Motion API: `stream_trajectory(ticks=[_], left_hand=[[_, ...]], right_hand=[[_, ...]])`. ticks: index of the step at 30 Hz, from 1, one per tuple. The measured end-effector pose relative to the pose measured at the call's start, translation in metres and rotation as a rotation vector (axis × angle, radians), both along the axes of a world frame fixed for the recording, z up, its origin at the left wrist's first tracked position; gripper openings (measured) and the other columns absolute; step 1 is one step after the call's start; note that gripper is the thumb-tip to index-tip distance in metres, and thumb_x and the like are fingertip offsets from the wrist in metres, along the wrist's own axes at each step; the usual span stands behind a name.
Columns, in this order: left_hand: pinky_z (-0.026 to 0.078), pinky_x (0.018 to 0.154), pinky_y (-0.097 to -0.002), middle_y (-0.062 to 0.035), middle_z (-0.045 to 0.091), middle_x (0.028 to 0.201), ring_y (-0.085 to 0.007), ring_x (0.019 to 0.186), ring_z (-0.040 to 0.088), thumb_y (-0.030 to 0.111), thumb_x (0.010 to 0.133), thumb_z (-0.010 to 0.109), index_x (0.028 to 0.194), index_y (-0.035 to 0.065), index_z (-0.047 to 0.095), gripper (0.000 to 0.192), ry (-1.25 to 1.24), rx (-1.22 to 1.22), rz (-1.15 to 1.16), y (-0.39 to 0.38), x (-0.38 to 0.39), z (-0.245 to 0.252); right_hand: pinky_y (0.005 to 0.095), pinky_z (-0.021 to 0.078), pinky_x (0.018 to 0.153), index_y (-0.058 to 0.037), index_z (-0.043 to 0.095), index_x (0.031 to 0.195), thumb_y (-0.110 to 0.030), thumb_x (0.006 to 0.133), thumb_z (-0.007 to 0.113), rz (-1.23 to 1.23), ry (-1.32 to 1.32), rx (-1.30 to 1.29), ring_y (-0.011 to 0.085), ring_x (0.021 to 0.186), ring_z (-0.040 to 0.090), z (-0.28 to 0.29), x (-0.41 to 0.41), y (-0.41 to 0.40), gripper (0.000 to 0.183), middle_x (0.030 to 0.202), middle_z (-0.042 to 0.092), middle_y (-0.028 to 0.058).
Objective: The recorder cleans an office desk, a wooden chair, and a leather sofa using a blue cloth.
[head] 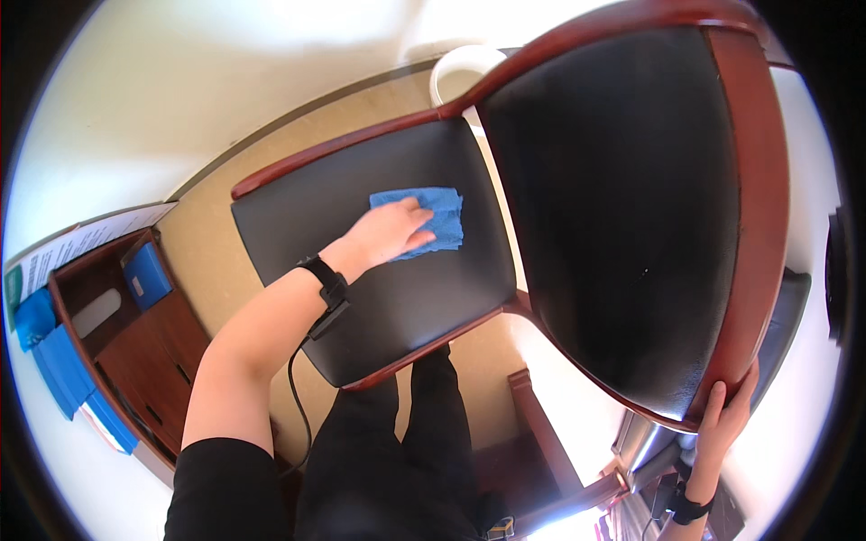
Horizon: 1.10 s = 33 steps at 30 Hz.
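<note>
A chair with a black padded seat (419, 291) and a reddish-brown wooden frame (758, 169) stands in front of me. My left hand (389, 230) presses a blue cloth (443, 216) flat on the seat, towards the backrest side. The black padded backrest (616, 203) rises at the right. Low on the right, my right hand (727, 416) grips the wooden top rail of the backrest, near its corner. Each wrist wears a black strap; a cable runs from the one on my left wrist.
A white bucket (463, 78) stands behind the chair by the wall (223, 88). At the left is a brown wooden cabinet (145, 351) with blue folders (64, 368) on it. Another dark chair part (785, 331) shows behind the backrest. Wooden furniture (548, 433) lies below right.
</note>
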<state>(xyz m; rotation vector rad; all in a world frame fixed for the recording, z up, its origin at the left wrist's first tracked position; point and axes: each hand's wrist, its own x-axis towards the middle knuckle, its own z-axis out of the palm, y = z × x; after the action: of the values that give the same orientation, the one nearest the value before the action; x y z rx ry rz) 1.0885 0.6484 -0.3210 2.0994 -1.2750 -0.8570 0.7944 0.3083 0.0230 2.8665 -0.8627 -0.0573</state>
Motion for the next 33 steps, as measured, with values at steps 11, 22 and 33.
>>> stream_trajectory(ticks=[11,22,33], left_hand=[[0.023,0.112,-0.0469,-0.0035,0.037,0.147,-0.0246,0.137,0.031,0.036,0.086,0.059,0.137,0.0273,0.045,0.054,-0.584,-0.081,-0.383,-0.032,0.018,-0.024],[0.028,0.108,-0.0424,-0.0006,0.059,0.122,-0.018,0.123,0.045,0.019,0.082,0.05,0.107,0.0146,0.066,0.03,-0.679,-0.126,-0.027,-0.14,-0.021,-0.063],[0.011,0.117,-0.0429,-0.0022,0.037,0.148,-0.0177,0.14,0.024,0.035,0.093,0.045,0.139,0.0137,0.043,0.051,-0.517,0.01,-0.358,-0.116,-0.197,-0.056]], right_hand=[[0.043,0.0464,0.085,0.0011,0.033,0.141,-0.04,0.095,0.045,-0.1,0.004,0.018,0.0433,0.102,0.06,0.003,-0.018,0.011,0.063,0.114,0.058,0.0295],[0.0411,0.0462,0.085,0.0037,0.032,0.141,-0.043,0.096,0.045,-0.103,-0.003,-0.022,0.0418,0.102,0.06,-0.001,-0.022,-0.002,0.066,0.115,0.057,0.0312],[0.0407,0.0465,0.084,0.0049,0.032,0.14,-0.045,0.095,0.045,-0.072,-0.034,0.022,0.0411,0.101,0.06,0.001,-0.02,-0.001,0.069,0.114,0.057,0.031]])
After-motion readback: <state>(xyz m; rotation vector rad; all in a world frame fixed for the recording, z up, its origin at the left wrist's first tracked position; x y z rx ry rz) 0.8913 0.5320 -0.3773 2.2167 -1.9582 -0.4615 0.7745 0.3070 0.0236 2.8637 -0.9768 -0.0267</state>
